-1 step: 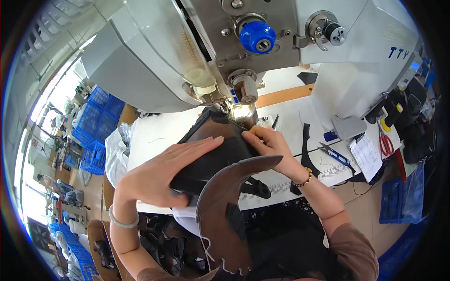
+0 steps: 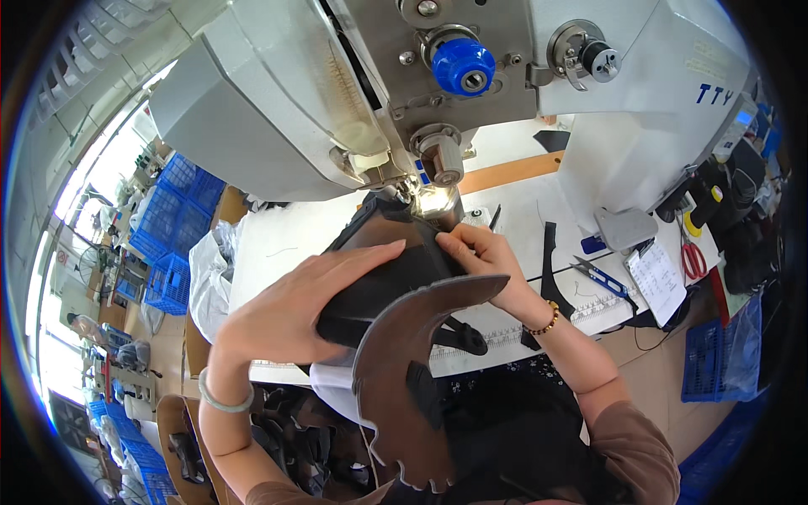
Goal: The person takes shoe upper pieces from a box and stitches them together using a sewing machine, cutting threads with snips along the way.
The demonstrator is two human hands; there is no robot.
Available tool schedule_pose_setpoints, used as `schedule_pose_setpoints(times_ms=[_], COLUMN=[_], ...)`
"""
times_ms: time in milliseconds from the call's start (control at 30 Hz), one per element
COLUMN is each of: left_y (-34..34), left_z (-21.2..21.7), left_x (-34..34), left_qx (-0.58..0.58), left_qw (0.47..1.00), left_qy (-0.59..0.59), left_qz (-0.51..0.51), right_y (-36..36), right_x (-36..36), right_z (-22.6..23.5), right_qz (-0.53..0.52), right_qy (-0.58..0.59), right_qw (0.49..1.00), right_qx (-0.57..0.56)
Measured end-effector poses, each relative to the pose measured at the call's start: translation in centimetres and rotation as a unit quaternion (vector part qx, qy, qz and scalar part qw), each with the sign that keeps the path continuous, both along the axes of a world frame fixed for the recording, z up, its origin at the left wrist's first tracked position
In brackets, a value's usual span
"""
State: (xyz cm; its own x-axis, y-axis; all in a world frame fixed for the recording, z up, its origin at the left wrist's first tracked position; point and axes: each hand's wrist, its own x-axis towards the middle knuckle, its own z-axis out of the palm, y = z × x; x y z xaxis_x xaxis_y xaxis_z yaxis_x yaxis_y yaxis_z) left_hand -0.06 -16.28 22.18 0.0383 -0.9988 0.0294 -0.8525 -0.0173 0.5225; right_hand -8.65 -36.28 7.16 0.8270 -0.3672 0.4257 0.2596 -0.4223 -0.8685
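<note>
A worker's left hand [image 2: 307, 303] presses flat, unclenched, on a dark brown leather shoe upper [image 2: 383, 278], while the right hand [image 2: 480, 257] pinches its edge, steadying it under the grey industrial sewing machine's [image 2: 278, 109] needle.

Matt brown leather piece [image 2: 396, 353] beneath a glossy grey metal sewing machine [image 2: 278, 109] with a shiny blue plastic knob [image 2: 463, 66]
</note>
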Motion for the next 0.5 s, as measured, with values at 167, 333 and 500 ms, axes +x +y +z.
schedule_pose_setpoints(times_ms=[167, 333, 500], left_y=[1.8, 1.3, 0.6], left_z=[-2.5, -5.1, -4.9], left_x=[0.2, -1.5, -2.9], left_qx=[0.033, -0.102, -0.100], left_qw=[0.997, 0.988, 0.980], left_qy=[-0.054, -0.088, -0.139], left_qz=[0.047, 0.076, 0.097], right_y=[-0.8, -2.6, -3.0], right_x=[0.5, 0.6, 0.4], right_z=[2.4, 1.9, 2.5], right_qz=[0.037, 0.013, 0.001], right_qy=[-0.049, 0.041, 0.054], right_qw=[0.988, 0.998, 0.999], right_qx=[0.140, 0.053, 0.007])
